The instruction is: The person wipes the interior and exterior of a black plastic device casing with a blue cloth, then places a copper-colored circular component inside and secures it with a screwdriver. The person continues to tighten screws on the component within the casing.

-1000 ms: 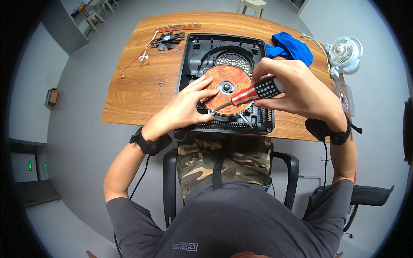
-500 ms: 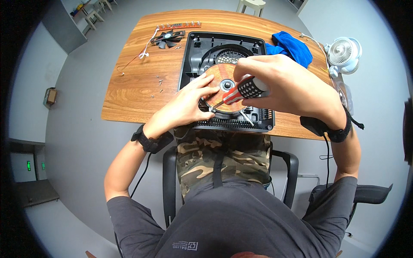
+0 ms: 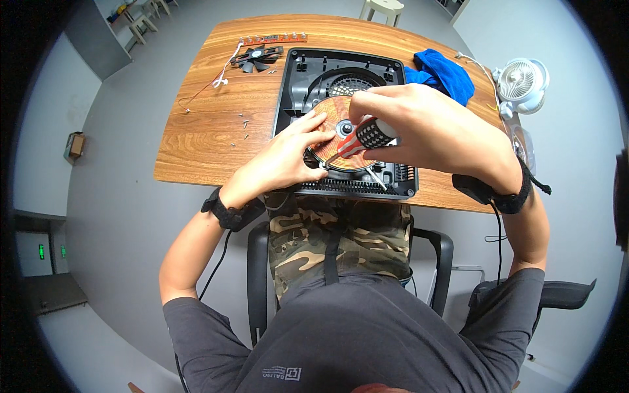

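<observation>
A copper coil disc [image 3: 337,108] with a dark centre piece lies inside a black plastic housing [image 3: 341,191] at the table's near side. My left hand [image 3: 280,154] rests on the coil's left edge, fingers stretched apart. Its thumb points to the coil's front edge, close to the screwdriver tip. In my right hand [image 3: 426,124] is a screwdriver [image 3: 352,145] with a red, white and black star-patterned handle, tilted down to the left. Its tip meets the coil's front-left edge; the screw there is too small to make out. A pale thin piece [image 3: 377,178] sticks out at the coil's front right.
On the wooden table [image 3: 203,141] lie loose screws [image 3: 246,123], a black fan rotor [image 3: 257,59] and a narrow circuit board [image 3: 282,38] with white wires. A blue cloth [image 3: 444,77] sits behind my right hand. A white fan [image 3: 523,84] stands at the right edge.
My right hand and the screwdriver handle have shifted slightly left, and the handle's visible pattern has changed a little. The tip and my left hand stay at nearly the same place.
</observation>
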Motion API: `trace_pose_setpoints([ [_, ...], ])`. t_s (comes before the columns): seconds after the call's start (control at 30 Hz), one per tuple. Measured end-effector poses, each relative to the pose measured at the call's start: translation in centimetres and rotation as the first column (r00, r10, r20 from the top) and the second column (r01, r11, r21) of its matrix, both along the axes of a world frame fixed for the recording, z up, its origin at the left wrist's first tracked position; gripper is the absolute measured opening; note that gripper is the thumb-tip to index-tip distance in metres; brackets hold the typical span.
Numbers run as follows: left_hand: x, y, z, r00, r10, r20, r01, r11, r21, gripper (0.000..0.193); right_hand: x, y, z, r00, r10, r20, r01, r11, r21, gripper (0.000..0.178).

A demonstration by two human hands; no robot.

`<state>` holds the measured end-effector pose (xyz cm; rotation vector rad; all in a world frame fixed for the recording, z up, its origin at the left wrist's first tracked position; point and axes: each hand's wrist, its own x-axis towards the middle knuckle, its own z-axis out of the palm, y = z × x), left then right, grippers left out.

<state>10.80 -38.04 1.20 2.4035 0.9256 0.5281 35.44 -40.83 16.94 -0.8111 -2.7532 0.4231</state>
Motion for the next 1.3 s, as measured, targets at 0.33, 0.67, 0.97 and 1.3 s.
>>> trace_pose_setpoints([
  [0.33,0.4,-0.7,2.1,1.0,-0.009,-0.014,0.008,0.999,-0.038,0.058,-2.1,-0.4,2.1,0.986,0.046,0.159,-0.059,0.995,0.08,0.036],
  [0.67,0.6,-0.9,2.2,0.992,0.086,-0.091,-0.103,0.975,-0.196,0.062,-3.5,0.2,0.4,0.978,-0.017,0.208,-0.064,0.924,0.378,0.028],
  [0.97,0.7,-0.8,2.8,0.997,-0.013,-0.074,0.005,0.994,-0.106,0.061,-1.7,-0.5,1.2,0.988,-0.057,0.14,0.002,0.931,0.364,0.03],
  [1.3,0.5,-0.6,1.4,1.0,0.006,-0.031,-0.009,0.995,-0.095,0.062,-2.1,-1.4,0.1,0.997,0.062,-0.05,-0.024,0.832,0.554,0.015],
])
